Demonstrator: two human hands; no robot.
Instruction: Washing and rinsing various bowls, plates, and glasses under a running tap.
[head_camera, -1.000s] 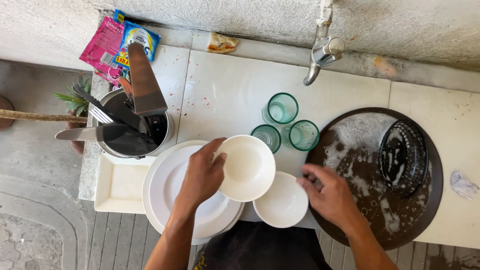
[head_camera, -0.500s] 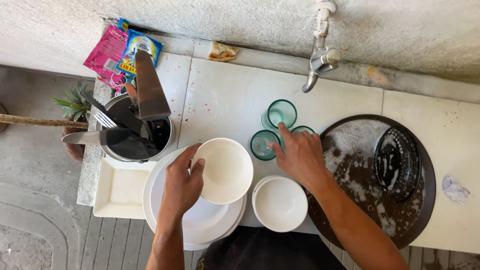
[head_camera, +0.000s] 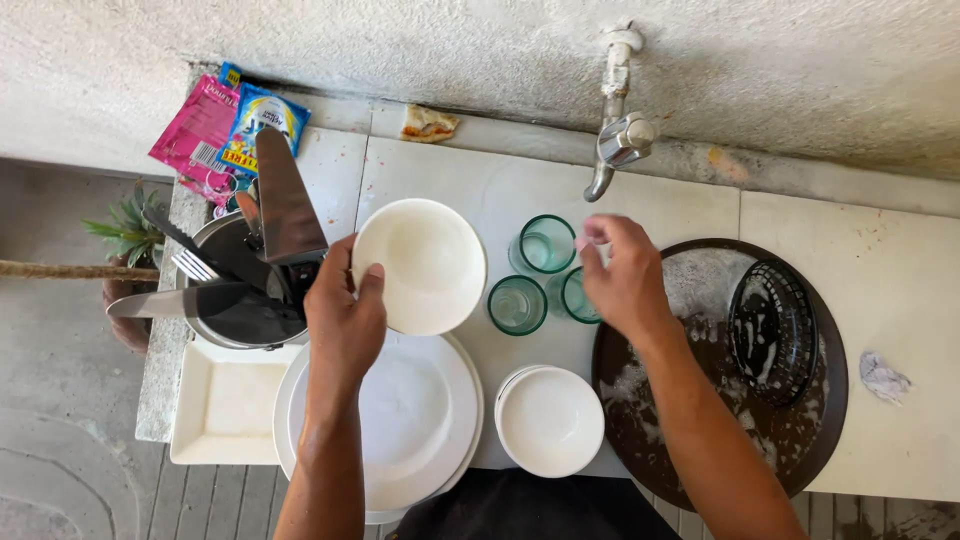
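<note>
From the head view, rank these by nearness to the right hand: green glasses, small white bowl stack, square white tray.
From the right hand:
1. Green glasses, just left of the fingers.
2. Small white bowl stack, below, at the counter edge.
3. Square white tray, far left.

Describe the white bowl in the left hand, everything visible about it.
The white bowl is round, plain and glossy, seemingly ceramic, with a shallow curved inside that looks empty. It faces the camera nearly open side up, held above the counter over the far edge of the large white plate. The left hand grips its near-left rim, thumb over the edge. Nothing else touches it; the green glasses stand apart on one side, the pot of utensils on the other.
</note>
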